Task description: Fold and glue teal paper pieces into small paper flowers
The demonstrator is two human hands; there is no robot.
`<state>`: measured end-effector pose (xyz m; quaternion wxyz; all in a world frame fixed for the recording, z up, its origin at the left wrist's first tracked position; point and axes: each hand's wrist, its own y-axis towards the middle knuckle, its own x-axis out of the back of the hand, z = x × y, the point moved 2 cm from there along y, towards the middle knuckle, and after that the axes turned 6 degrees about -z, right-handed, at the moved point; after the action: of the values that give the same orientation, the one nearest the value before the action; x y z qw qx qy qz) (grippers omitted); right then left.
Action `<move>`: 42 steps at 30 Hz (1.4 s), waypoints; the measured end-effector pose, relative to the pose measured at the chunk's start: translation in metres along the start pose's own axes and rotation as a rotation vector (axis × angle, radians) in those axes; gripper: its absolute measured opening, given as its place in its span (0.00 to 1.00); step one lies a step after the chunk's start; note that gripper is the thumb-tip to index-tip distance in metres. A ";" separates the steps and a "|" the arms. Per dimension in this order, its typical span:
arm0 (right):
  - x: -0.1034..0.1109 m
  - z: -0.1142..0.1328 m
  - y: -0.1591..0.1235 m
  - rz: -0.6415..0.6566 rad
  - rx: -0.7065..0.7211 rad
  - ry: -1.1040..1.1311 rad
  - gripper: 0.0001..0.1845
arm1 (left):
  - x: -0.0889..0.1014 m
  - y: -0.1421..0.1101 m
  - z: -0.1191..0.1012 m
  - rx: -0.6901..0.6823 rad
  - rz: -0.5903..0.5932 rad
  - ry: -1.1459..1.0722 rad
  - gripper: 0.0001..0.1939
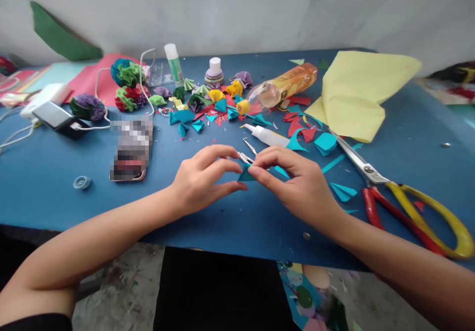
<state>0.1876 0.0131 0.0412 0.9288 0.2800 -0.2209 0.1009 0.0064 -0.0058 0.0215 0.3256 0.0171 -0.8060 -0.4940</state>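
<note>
Between thumb and fingertips, my right hand [300, 182] pinches a small folded piece of teal paper [245, 174]. My left hand [202, 180] is at the paper's left side, thumb and fingers apart; whether a fingertip touches it, I cannot tell. Just behind the fingers lies a small metal tool with pointed tips [250, 146], partly hidden by my right hand. Beyond it rests a white glue tube [269, 135] with a thin nozzle. More teal pieces lie right of my right hand, among them a folded one [343, 191].
Large scissors [378, 177] with red and yellow handles lie at the right, below crumpled yellow paper [356, 93]. An orange bottle [284, 86], a glue stick [173, 64] and coloured scraps occupy the back. At left are a phone [143, 148], cables and paper flowers [128, 72].
</note>
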 end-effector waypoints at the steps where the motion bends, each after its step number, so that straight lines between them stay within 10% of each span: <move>1: 0.000 0.000 0.000 0.013 -0.030 0.013 0.07 | 0.001 0.001 -0.001 -0.072 -0.001 0.058 0.10; 5: -0.001 -0.001 0.000 0.061 -0.098 0.054 0.10 | 0.002 0.004 -0.003 -0.091 0.004 0.087 0.03; 15: 0.008 -0.002 -0.004 -0.100 0.071 0.074 0.05 | -0.011 -0.001 0.005 0.692 0.079 -0.543 0.06; 32: -0.001 -0.005 -0.004 0.006 0.305 -0.108 0.03 | -0.015 -0.004 0.003 0.376 0.213 -0.475 0.08; 38: 0.002 -0.010 0.002 -0.014 0.254 -0.063 0.02 | 0.007 0.014 0.038 0.395 0.216 0.046 0.09; 42: 0.006 -0.014 0.003 -0.006 0.274 -0.030 0.02 | 0.021 0.030 0.080 0.465 0.443 0.376 0.15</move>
<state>0.1969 0.0243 0.0350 0.8786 0.4066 -0.2181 0.1232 -0.0444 0.0653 0.0321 0.5545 0.0065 -0.8068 -0.2037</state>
